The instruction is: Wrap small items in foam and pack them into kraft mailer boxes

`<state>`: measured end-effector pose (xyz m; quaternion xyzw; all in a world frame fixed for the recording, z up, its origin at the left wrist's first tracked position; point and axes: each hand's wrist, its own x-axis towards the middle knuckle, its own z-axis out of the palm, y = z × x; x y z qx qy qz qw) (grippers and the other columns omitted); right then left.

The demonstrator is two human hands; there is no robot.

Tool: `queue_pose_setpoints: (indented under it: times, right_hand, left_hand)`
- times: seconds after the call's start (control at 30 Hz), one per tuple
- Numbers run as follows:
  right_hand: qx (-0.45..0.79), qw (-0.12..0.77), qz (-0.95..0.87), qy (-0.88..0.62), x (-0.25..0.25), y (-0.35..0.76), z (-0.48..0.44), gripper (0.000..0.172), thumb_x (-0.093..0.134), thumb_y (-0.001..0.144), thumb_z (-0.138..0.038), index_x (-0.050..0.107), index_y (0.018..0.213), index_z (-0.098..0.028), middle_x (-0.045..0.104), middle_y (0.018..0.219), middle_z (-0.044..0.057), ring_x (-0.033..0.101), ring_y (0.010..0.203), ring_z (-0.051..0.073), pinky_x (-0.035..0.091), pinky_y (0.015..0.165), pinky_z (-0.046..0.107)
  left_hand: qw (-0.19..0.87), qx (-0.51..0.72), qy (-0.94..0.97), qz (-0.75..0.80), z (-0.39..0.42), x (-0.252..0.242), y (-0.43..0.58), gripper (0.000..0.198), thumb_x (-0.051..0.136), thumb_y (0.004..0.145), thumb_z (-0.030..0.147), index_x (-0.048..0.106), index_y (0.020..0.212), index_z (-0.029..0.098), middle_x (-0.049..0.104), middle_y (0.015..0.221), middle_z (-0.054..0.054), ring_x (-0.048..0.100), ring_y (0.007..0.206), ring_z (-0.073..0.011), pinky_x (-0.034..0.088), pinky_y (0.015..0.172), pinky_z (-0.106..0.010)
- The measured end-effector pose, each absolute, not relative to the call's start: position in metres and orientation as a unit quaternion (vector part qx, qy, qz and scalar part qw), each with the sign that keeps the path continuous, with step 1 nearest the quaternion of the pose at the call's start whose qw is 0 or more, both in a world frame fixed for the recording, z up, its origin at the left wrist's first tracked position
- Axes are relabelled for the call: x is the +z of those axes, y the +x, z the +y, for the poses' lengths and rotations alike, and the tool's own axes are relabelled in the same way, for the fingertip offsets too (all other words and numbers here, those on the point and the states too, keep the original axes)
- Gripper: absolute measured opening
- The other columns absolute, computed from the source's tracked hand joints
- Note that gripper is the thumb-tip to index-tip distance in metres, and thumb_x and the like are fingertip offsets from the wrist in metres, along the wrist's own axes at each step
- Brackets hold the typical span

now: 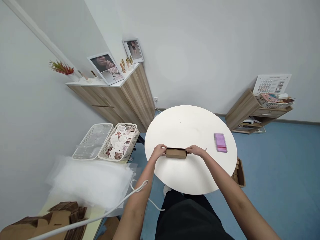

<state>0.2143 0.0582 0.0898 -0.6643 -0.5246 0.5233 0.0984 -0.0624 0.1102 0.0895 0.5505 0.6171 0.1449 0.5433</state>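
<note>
A small brown cardboard box (176, 153) is held just over the front half of the round white table (190, 176). My left hand (159, 151) grips its left end, fingers bent around the upper corner. At the opposite end, my right hand (195, 150) pinches the right corner. A dark line runs along the box's top edge, and its inside cannot be seen. To the right on the tabletop lies a blurred purple item (220, 142).
Left of me, a side table bears a basket of printed cards (119, 141), a basket of clear plastic (93, 141), translucent bags (90, 180) and flat cardboard (55, 220). A white cable (100, 216) crosses the lower left. A carton (240, 173) stands on the floor at right.
</note>
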Motion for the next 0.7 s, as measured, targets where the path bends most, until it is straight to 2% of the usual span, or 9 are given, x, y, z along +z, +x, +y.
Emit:
queue_pose_setpoints:
  times: [0.13, 0.3, 0.47, 0.6, 0.7]
  right_hand:
    - [0.554, 0.091, -0.504, -0.656, 0.092, 0.215, 0.062, 0.026, 0.058, 0.083, -0.038, 0.077, 0.092, -0.023, 0.074, 0.097, 0.003, 0.063, 0.096, 0.018, 0.046, 0.082, 0.025]
    - [0.540, 0.104, -0.505, -0.665, 0.088, 0.216, 0.057, 0.025, 0.069, 0.074, -0.037, 0.077, 0.092, -0.023, 0.074, 0.093, 0.003, 0.063, 0.097, 0.020, 0.046, 0.081, 0.027]
    - [0.507, 0.146, -0.508, -0.681, 0.090, 0.211, 0.051, 0.023, 0.067, 0.077, -0.036, 0.075, 0.090, -0.019, 0.074, 0.089, 0.005, 0.065, 0.087, 0.019, 0.045, 0.075, 0.027]
    - [0.448, 0.110, -0.514, -0.723, 0.096, 0.204, 0.054, 0.030, 0.065, 0.080, -0.031, 0.069, 0.108, -0.022, 0.075, 0.086, 0.004, 0.065, 0.092, 0.020, 0.040, 0.086, 0.034]
    - [0.386, 0.057, -0.546, -0.741, 0.101, 0.198, 0.059, 0.021, 0.061, 0.081, -0.024, 0.070, 0.100, -0.025, 0.075, 0.080, 0.001, 0.063, 0.095, 0.022, 0.031, 0.092, 0.041]
  left_hand:
    - [0.543, 0.144, 0.557, 0.611, 0.110, 0.087, -0.065, 0.016, 0.057, 0.077, 0.015, 0.066, 0.089, 0.016, 0.061, 0.069, 0.000, 0.067, 0.071, -0.0125, 0.057, 0.064, -0.020]
    - [0.529, 0.144, 0.575, 0.608, 0.106, 0.081, -0.068, 0.022, 0.056, 0.075, 0.012, 0.067, 0.093, 0.017, 0.061, 0.062, 0.002, 0.066, 0.065, -0.0114, 0.057, 0.065, -0.020]
    - [0.511, 0.144, 0.594, 0.605, 0.104, 0.075, -0.070, 0.025, 0.056, 0.074, 0.011, 0.068, 0.095, 0.017, 0.063, 0.057, 0.003, 0.066, 0.065, -0.0127, 0.056, 0.068, -0.023]
    - [0.498, 0.141, 0.607, 0.603, 0.104, 0.072, -0.070, 0.025, 0.057, 0.074, 0.012, 0.069, 0.095, 0.017, 0.065, 0.057, 0.002, 0.067, 0.067, -0.0137, 0.055, 0.070, -0.024]
    - [0.493, 0.141, 0.614, 0.600, 0.102, 0.071, -0.070, 0.024, 0.057, 0.074, 0.014, 0.069, 0.095, 0.018, 0.066, 0.059, 0.002, 0.067, 0.068, -0.0142, 0.054, 0.070, -0.025]
